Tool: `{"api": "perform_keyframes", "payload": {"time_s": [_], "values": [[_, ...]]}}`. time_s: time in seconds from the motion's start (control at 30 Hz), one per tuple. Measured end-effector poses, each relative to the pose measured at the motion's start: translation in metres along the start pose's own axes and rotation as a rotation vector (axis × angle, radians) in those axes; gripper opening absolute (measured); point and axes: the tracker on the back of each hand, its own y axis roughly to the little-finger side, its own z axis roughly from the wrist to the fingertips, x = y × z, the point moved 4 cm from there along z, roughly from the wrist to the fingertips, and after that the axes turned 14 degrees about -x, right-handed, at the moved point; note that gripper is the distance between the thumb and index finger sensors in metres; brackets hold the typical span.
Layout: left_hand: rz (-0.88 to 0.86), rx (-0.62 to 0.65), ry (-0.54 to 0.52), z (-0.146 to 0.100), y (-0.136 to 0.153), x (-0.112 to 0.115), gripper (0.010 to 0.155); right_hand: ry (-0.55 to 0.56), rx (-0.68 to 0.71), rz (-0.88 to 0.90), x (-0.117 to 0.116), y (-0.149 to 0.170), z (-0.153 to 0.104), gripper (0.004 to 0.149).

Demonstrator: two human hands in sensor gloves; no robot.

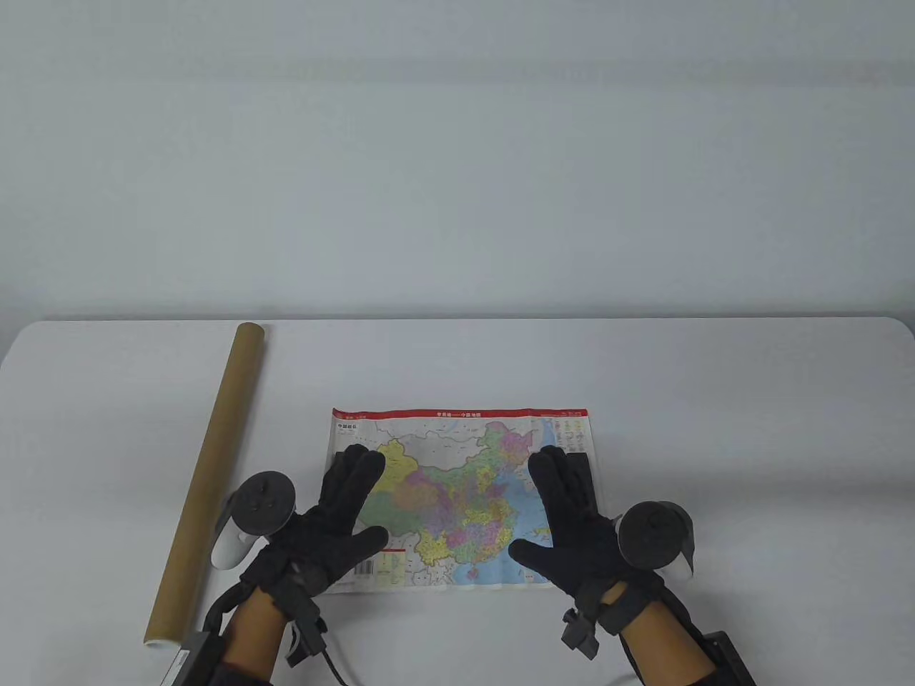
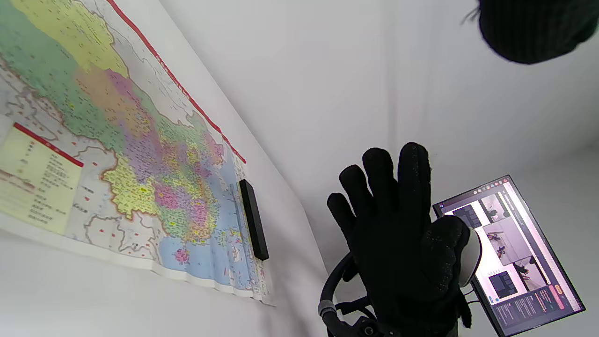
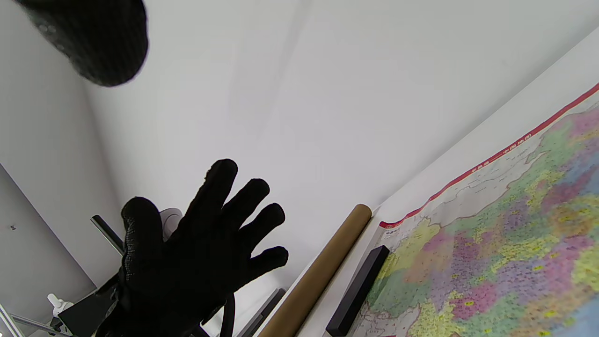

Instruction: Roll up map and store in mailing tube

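A colourful map (image 1: 457, 493) with a red top border lies flat and unrolled on the white table (image 1: 643, 371). My left hand (image 1: 343, 514) is over its left part and my right hand (image 1: 572, 522) over its right part. Both have straight, spread fingers and hold nothing. Seen from the wrists, the right hand (image 2: 398, 234) and the left hand (image 3: 201, 248) hang above the table surface. A long brown mailing tube (image 1: 207, 471) lies to the left of the map (image 3: 505, 252). It runs from the near edge towards the far side, and its far end (image 3: 360, 213) shows in the right wrist view.
A slim black bar (image 2: 254, 220) lies on the map's right edge, and another black bar (image 3: 358, 290) on its left edge next to the tube. A lit monitor (image 2: 510, 252) stands off the table's right side. A plain white wall rises behind the table.
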Motion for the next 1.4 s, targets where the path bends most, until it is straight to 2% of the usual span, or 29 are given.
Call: {"api": "perform_keyframes", "payload": {"time_s": [0.33, 0.47, 0.53, 0.63, 0.67, 0.77, 0.8, 0.83, 0.93, 1.1, 1.3, 1.4], "values": [[-0.001, -0.003, -0.003, -0.001, 0.0, 0.0, 0.092, 0.003, -0.001, 0.001, 0.0, 0.001, 0.0, 0.098], [-0.022, 0.004, -0.045, -0.004, -0.003, -0.007, 0.092, 0.007, -0.002, 0.003, 0.001, 0.001, 0.0, 0.098], [-0.04, 0.011, -0.08, -0.007, -0.004, -0.013, 0.092, 0.011, -0.003, 0.005, 0.001, 0.001, 0.0, 0.098], [-0.063, -0.016, -0.245, -0.017, -0.008, -0.036, 0.087, 0.016, -0.001, 0.012, 0.003, 0.0, 0.0, 0.098], [-0.06, -0.045, -0.301, -0.021, -0.008, -0.043, 0.083, 0.016, -0.001, 0.012, 0.003, 0.0, 0.001, 0.098], [0.002, -0.158, -0.582, -0.043, -0.005, -0.078, 0.074, 0.015, -0.002, 0.013, 0.003, 0.001, 0.0, 0.098], [0.037, -0.234, -0.678, -0.053, 0.001, -0.092, 0.073, 0.015, -0.001, 0.013, 0.003, 0.0, 0.0, 0.098], [0.06, -0.306, -0.734, -0.06, 0.008, -0.103, 0.073, 0.013, 0.0, 0.014, 0.003, 0.0, 0.0, 0.098], [0.102, -0.518, -0.816, -0.073, 0.037, -0.13, 0.077, 0.015, -0.003, 0.013, 0.003, 0.002, 0.0, 0.098], [0.096, -0.793, -0.825, -0.077, 0.088, -0.152, 0.082, 0.012, -0.004, 0.017, 0.002, 0.001, 0.0, 0.098], [0.134, -1.017, -0.766, -0.058, 0.127, -0.152, 0.084, 0.013, -0.007, 0.022, 0.001, 0.001, 0.0, 0.098], [0.18, -1.086, -0.742, -0.048, 0.139, -0.15, 0.086, 0.012, -0.008, 0.025, 0.002, 0.001, 0.0, 0.098]]}}
